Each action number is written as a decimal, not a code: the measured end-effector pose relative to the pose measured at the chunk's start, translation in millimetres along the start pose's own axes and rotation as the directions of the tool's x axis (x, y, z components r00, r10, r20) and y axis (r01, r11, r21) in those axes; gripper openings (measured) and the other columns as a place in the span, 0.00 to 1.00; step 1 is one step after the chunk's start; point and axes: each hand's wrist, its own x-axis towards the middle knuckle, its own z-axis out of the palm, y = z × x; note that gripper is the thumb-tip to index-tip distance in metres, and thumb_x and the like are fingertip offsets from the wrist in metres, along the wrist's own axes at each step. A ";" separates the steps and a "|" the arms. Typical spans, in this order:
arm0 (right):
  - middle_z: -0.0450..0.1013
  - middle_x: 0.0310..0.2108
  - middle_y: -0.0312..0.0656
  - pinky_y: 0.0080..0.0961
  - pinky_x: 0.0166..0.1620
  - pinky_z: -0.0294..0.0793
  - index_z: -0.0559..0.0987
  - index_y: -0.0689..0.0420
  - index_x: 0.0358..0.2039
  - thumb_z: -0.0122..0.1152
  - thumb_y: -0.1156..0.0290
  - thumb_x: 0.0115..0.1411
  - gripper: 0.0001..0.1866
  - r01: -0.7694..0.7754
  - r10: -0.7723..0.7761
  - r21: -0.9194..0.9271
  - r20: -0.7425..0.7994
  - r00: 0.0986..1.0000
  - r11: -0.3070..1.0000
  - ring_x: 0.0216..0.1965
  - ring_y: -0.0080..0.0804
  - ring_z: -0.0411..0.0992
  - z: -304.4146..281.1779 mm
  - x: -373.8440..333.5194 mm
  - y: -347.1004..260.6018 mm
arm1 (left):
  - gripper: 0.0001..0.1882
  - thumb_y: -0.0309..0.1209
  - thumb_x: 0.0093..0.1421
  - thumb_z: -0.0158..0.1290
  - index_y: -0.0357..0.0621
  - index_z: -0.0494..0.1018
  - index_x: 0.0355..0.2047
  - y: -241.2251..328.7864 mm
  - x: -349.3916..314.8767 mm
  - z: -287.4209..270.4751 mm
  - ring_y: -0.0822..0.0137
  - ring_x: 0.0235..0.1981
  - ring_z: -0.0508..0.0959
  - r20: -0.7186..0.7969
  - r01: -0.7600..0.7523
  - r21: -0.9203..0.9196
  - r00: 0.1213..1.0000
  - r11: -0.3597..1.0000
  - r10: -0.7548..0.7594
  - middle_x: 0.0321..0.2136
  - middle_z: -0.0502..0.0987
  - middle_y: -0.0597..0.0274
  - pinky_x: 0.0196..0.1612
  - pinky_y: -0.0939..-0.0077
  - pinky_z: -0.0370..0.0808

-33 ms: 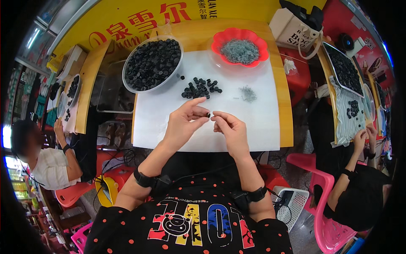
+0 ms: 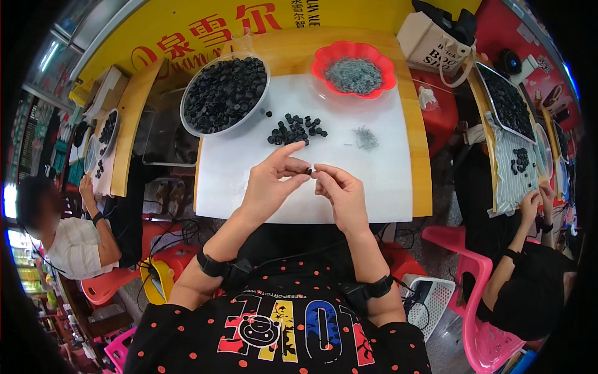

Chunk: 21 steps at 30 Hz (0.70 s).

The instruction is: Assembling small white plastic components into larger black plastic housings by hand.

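Note:
Over the white sheet [image 2: 219,177] on the table, my left hand [image 2: 266,184] pinches a small black round piece [image 2: 309,171] between thumb and fingers. My right hand [image 2: 346,198] is closed in a pinch right beside that piece, its fingertips almost meeting the left ones. Whatever the right fingers hold is too small to make out. Just beyond my hands lies a loose heap of similar black pieces [image 2: 295,131]. A small pile of thin, clear-grey bits [image 2: 366,138] lies to its right.
A large translucent tub [image 2: 268,84] full of black pieces stands at the back left. At the back right, a red scalloped bowl [image 2: 319,57] holds many clear-grey bits. Co-workers sit at side tables left and right. A pink chair [image 2: 476,274] stands at right.
Both hands keep their pinch at the black piece, with only a very slight shift of the fingertips to the right. The heaps and bowls stay put.

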 end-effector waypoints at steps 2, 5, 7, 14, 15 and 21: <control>0.76 0.30 0.38 0.18 0.34 0.73 0.79 0.65 0.39 0.62 0.76 0.57 0.10 -0.024 0.018 0.181 0.038 0.999 0.983 0.28 0.20 0.71 -2.3 -3.0 -0.1 | 0.28 0.18 0.52 0.57 0.42 0.67 0.55 5.6 -4.2 4.6 0.72 0.37 0.80 0.010 -0.045 0.114 0.999 0.992 0.044 0.37 0.80 0.60 0.44 0.78 0.76; 0.76 0.29 0.38 0.17 0.35 0.73 0.79 0.65 0.38 0.64 0.76 0.56 0.10 -0.059 0.050 0.226 0.043 0.998 0.972 0.27 0.20 0.72 -6.7 -7.0 -0.6 | 0.31 0.18 0.52 0.58 0.43 0.65 0.57 6.8 -7.3 10.5 0.70 0.36 0.80 0.059 -0.175 0.293 0.985 0.940 0.165 0.36 0.80 0.60 0.44 0.77 0.76; 0.76 0.29 0.38 0.17 0.35 0.73 0.79 0.65 0.38 0.64 0.76 0.56 0.09 -0.100 0.094 0.258 0.033 0.995 0.961 0.27 0.21 0.72 -12.9 -8.4 -1.0 | 0.32 0.19 0.51 0.59 0.44 0.65 0.58 6.4 -4.5 15.5 0.69 0.36 0.80 0.098 -0.259 0.353 0.966 0.899 0.240 0.36 0.81 0.60 0.43 0.77 0.77; 0.75 0.30 0.39 0.16 0.33 0.72 0.78 0.65 0.37 0.60 0.81 0.56 0.08 0.054 0.027 0.398 -0.195 0.980 0.916 0.26 0.21 0.71 -57.3 1.6 -3.5 | 0.12 0.22 0.54 0.57 0.38 0.78 0.40 -7.0 43.4 28.8 0.69 0.34 0.79 0.206 -0.200 0.395 0.970 0.897 0.126 0.34 0.79 0.59 0.38 0.76 0.76; 0.74 0.30 0.39 0.17 0.32 0.72 0.77 0.66 0.38 0.59 0.80 0.57 0.08 0.085 0.015 0.407 -0.237 0.971 0.909 0.26 0.22 0.71 -63.6 3.1 -6.9 | 0.10 0.22 0.54 0.57 0.37 0.78 0.38 -13.8 54.0 34.1 0.67 0.32 0.78 0.214 -0.255 0.463 0.962 0.849 0.172 0.33 0.78 0.57 0.36 0.75 0.75; 0.73 0.29 0.38 0.18 0.32 0.72 0.76 0.66 0.39 0.59 0.79 0.58 0.08 0.162 -0.014 0.448 -0.314 0.949 0.879 0.26 0.22 0.70 -78.5 4.6 0.5 | 0.03 0.20 0.53 0.53 0.33 0.75 0.29 -26.8 92.0 68.7 0.48 0.34 0.75 0.343 -0.468 0.628 0.883 0.621 0.320 0.31 0.73 0.49 0.40 0.60 0.72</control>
